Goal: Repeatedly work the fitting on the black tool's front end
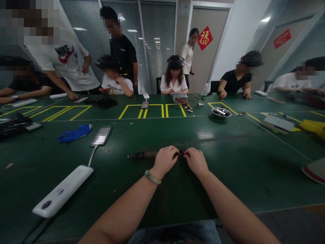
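Observation:
My left hand (165, 160), with a jade-like bangle on the wrist, is closed, its fingertips pinched at a small black part (181, 153). From the other side my right hand (197, 161) pinches the same part, thumb and fingers together. A dark, slim cylindrical tool (143, 155), resembling an electric screwdriver, lies on the green table (122, 189) and runs behind my left hand. Whether it joins the black part is hidden by that hand.
To the left lie a white power bank (64, 189), cabled to a phone (101, 136), and a blue glove (75, 133). A metal bowl (221, 113) with dark contents and a water bottle (203, 95) stand farther off. Several people are around the table's far side.

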The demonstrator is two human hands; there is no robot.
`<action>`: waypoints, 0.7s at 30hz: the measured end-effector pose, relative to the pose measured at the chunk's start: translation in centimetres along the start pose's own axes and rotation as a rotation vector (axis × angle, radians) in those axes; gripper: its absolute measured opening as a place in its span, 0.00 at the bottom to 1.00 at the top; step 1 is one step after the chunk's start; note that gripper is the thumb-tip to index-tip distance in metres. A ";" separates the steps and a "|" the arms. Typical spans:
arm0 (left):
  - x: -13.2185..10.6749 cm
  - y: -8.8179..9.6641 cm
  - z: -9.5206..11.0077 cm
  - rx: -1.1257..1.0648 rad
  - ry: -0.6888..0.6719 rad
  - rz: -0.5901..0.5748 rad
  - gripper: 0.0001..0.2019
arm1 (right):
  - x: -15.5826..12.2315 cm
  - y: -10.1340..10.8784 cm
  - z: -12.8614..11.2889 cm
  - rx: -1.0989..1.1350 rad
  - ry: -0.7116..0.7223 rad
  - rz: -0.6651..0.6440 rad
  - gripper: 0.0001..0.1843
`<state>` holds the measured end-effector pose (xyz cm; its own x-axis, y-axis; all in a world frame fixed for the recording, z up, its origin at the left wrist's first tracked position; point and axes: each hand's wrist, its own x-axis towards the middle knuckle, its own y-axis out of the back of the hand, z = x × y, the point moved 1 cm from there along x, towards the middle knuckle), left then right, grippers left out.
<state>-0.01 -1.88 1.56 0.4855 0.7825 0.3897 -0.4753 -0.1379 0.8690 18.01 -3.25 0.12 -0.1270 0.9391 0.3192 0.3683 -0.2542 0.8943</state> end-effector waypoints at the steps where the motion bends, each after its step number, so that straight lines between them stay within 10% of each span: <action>1: 0.0 0.0 0.0 0.001 0.000 0.000 0.07 | 0.0 0.0 -0.1 0.001 0.007 0.009 0.03; 21: 0.3 0.3 -0.4 -0.007 0.004 -0.038 0.07 | 0.0 0.7 -0.5 0.027 -0.017 0.011 0.03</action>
<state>-0.28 -1.43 1.80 0.5004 0.7898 0.3547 -0.4616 -0.1033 0.8811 17.78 -3.51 0.92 -0.1078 0.9402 0.3231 0.3940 -0.2580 0.8821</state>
